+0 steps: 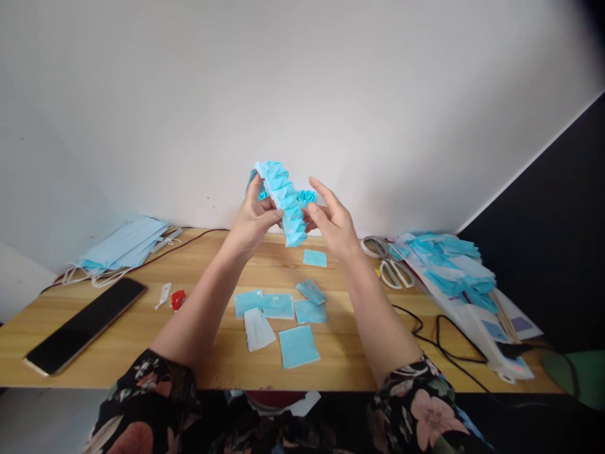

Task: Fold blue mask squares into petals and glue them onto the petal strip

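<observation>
1. The light-blue pleated fabric strip point(282, 195) is raised above the wooden table point(347, 343), between the hands; its long axis slopes from upper left down to lower right.
2. The left hand point(253, 221) grips its left edge; the right hand point(336, 227) is at its right side, grasp unclear.
3. The strip looks thin, with zigzag folds.
</observation>
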